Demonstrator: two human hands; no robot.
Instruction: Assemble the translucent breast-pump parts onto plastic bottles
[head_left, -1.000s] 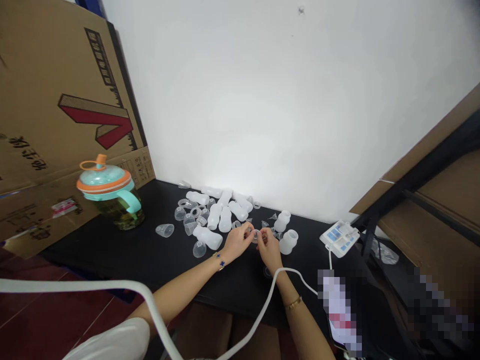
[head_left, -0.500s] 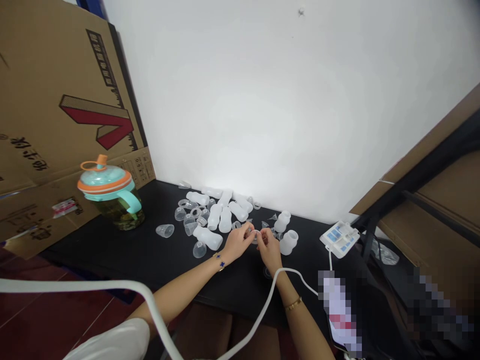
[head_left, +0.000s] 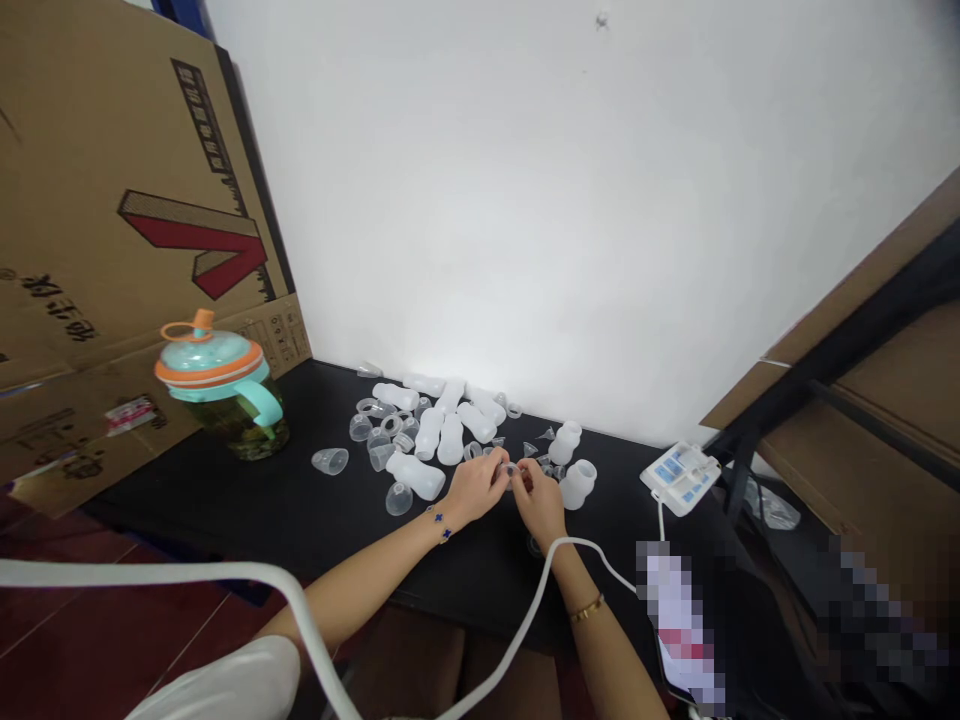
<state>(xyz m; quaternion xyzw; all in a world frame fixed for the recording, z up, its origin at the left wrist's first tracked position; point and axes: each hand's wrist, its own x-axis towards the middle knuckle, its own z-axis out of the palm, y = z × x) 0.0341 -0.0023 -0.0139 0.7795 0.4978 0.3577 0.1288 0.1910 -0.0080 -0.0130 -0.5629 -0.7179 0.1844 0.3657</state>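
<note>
Between my two hands is a small clear ring-like part [head_left: 511, 474], pinched from both sides over the black table. My left hand [head_left: 476, 487] has its fingers closed on the part's left side. From the right, my right hand [head_left: 539, 496] grips the same part with curled fingers. Several white bottles [head_left: 429, 433] lie in a heap beyond and left of my hands, among clear domed caps [head_left: 399, 498] and rings. Just right of my right hand stands a white bottle [head_left: 578, 485], with another bottle [head_left: 565, 442] behind it. Small clear funnel-shaped pieces [head_left: 529, 449] lie behind my hands.
A teal and orange lidded jug [head_left: 225, 385] stands at the left of the black table [head_left: 300, 520], beside a large cardboard box [head_left: 112, 200]. A white power strip [head_left: 681, 478] and a phone [head_left: 679, 620] are at the right. A white cable [head_left: 300, 600] crosses the foreground.
My fingers have shifted slightly around the small clear part, which is tilted differently between them. The bottles and other pieces are where they were.
</note>
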